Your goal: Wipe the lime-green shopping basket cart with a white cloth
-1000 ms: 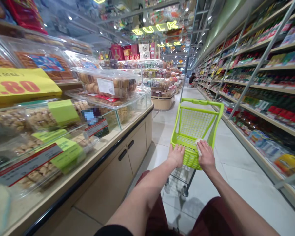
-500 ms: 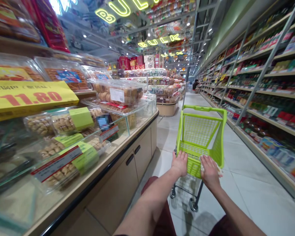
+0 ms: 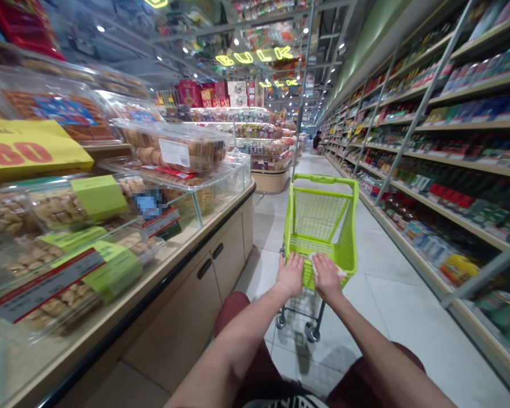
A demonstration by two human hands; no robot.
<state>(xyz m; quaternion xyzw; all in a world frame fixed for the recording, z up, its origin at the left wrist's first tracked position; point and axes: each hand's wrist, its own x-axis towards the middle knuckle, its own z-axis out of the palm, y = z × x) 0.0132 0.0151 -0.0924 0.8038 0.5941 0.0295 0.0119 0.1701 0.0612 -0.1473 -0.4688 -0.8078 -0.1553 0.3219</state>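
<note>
Both hands on the green trolley (image 3: 321,226) rear rim, steering it: left hand (image 3: 289,274) closed round it, right hand (image 3: 326,277) pinning a white paper (image 3: 315,260) against it

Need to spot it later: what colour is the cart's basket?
Lime green plastic mesh basket, clearest in the head view.

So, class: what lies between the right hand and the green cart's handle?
In the head view, a white cloth or paper sits pressed between the right hand and the cart handle.
</note>
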